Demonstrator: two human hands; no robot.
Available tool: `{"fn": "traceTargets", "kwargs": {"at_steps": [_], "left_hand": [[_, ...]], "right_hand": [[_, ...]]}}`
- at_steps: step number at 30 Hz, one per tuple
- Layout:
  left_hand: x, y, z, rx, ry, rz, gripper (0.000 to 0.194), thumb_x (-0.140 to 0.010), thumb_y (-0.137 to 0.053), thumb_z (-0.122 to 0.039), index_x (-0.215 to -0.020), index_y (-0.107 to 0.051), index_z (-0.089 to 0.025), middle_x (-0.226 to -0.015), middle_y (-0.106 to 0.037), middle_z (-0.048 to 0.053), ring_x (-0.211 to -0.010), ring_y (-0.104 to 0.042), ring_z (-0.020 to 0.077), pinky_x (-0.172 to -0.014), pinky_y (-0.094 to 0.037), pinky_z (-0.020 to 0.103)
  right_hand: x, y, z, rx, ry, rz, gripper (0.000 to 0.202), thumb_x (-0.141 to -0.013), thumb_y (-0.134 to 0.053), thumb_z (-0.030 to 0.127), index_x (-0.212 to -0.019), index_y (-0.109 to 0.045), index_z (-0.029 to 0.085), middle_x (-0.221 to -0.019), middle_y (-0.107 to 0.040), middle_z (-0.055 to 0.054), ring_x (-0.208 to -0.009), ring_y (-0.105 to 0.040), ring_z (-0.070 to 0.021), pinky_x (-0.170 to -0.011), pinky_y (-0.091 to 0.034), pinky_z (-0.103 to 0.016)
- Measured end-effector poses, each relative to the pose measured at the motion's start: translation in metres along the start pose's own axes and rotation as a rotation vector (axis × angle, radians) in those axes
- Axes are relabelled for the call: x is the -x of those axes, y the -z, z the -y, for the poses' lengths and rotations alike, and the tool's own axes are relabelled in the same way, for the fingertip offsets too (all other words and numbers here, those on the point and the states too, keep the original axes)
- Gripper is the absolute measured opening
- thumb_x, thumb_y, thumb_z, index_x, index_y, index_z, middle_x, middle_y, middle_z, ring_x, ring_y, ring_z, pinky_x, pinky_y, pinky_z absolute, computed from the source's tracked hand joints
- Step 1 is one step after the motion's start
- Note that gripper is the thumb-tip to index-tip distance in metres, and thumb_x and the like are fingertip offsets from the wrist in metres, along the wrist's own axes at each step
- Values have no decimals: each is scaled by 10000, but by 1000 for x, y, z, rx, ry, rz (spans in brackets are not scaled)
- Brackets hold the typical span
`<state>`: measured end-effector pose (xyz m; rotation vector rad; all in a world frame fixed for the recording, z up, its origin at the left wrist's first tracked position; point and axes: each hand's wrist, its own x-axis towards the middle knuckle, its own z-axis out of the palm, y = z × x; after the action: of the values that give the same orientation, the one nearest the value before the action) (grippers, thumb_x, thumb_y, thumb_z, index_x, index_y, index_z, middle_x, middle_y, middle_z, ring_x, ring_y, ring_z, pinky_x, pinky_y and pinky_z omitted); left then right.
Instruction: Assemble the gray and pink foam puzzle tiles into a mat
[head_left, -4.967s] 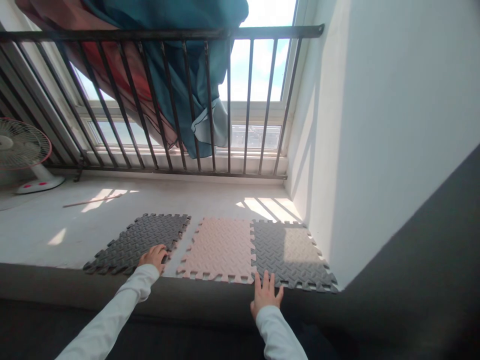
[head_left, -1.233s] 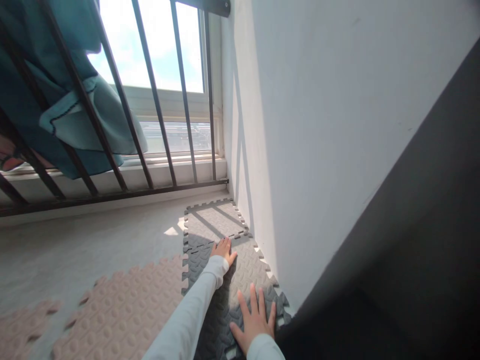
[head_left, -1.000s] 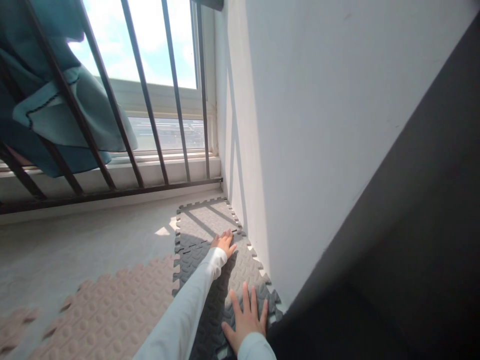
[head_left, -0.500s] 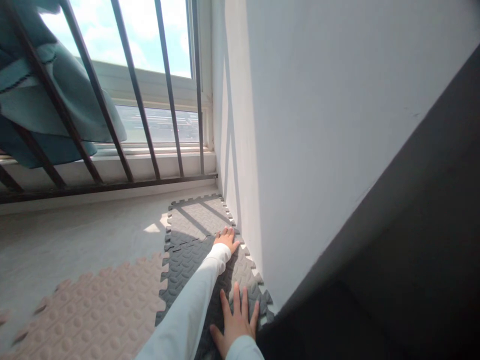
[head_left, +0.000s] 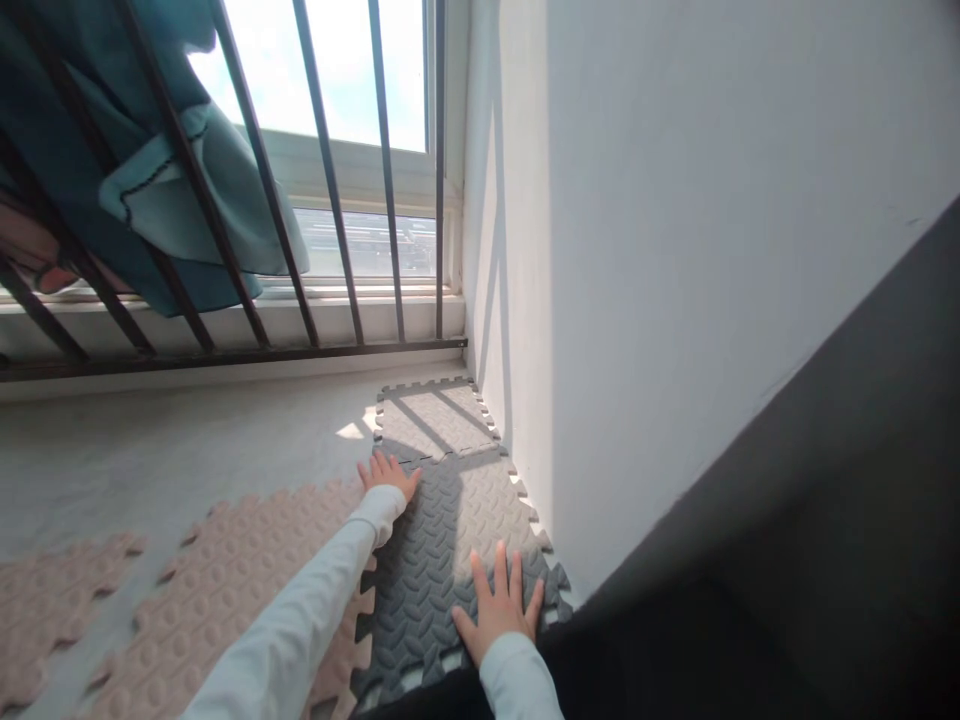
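Observation:
A dark grey foam mat (head_left: 427,560) with jigsaw edges lies on the floor beside the white wall. Beyond it, joined along a seam, is a lighter grey mat (head_left: 431,415) striped by shadows. My left hand (head_left: 390,478) rests with spread fingers at the dark mat's far left corner, near the seam. Flat on the near right part of the same mat is my right hand (head_left: 501,605), fingers apart. Neither hand holds anything. Pink bumpy mats (head_left: 247,580) lie to the left; my left sleeve covers part of the nearest one.
Dark metal railing bars (head_left: 330,180) stand before a window at the back left, with blue-green cloth (head_left: 247,190) behind them. The white wall (head_left: 675,250) rises on the right. Deep shadow fills the lower right.
My left hand has moved left across the mat, from its wall side to its left edge. My right hand stays spread on the mat. The view has shifted left.

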<state>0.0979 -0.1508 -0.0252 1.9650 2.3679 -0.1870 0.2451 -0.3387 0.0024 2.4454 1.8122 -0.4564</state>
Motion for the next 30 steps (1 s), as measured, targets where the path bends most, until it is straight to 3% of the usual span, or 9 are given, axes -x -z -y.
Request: {"fn": "traceTargets", "kwargs": {"at_steps": [4, 12, 17, 22, 27, 30], "left_hand": [[-4, 2, 28, -7, -169, 76, 642, -779, -182, -548, -1332, -202, -223, -1413, -152, 119, -1278, -141, 289, -945, -90, 620], [-8, 8, 38, -3, -244, 190, 637, -768, -203, -573, -1333, -156, -283, -1428, -89, 102, -1289, -102, 270, -927, -159, 614], [-2, 9, 47, 20, -321, 179, 569, -777, -218, -567, -1307, -199, -362, -1433, -78, 65, -1286, -89, 298, -902, -157, 639], [4, 25, 24, 5, -260, 110, 531, -796, -234, -514, -1220, -425, -257, -1328, -353, 142, -1215, -285, 308, -922, -229, 553], [11, 25, -6, 61, -294, 136, 560, -789, -242, -518, -1295, -293, -286, -1412, -189, 86, -1266, -178, 293, -964, -191, 511], [9, 28, -18, 47, -246, 115, 569, -773, -257, -537, -1232, -415, -241, -1366, -289, 134, -1218, -272, 334, -931, -229, 525]], "right_hand": [[-3, -3, -3, -6, 40, 49, 635, -690, -407, 625, -1265, -240, 415, -1416, -78, -26, -1277, -29, -261, -956, 5, -579], [-8, -18, -4, 87, 45, -66, 580, -716, -388, 596, -1253, -293, 398, -1408, -168, -42, -1271, -105, -291, -938, -18, -608], [-7, -14, -2, 98, 32, -60, 569, -719, -395, 581, -1250, -289, 407, -1407, -167, -31, -1274, -101, -276, -947, -31, -594], [-5, -11, -1, 86, 17, -61, 564, -713, -410, 573, -1242, -292, 417, -1404, -167, -21, -1274, -105, -261, -956, -34, -580], [-7, -17, -1, 103, 15, -99, 579, -701, -410, 599, -1241, -299, 420, -1401, -183, -26, -1271, -117, -275, -952, -26, -592], [-7, -20, -1, 98, 18, -106, 580, -701, -404, 604, -1241, -296, 424, -1401, -177, -24, -1269, -122, -277, -951, -18, -597]]}}
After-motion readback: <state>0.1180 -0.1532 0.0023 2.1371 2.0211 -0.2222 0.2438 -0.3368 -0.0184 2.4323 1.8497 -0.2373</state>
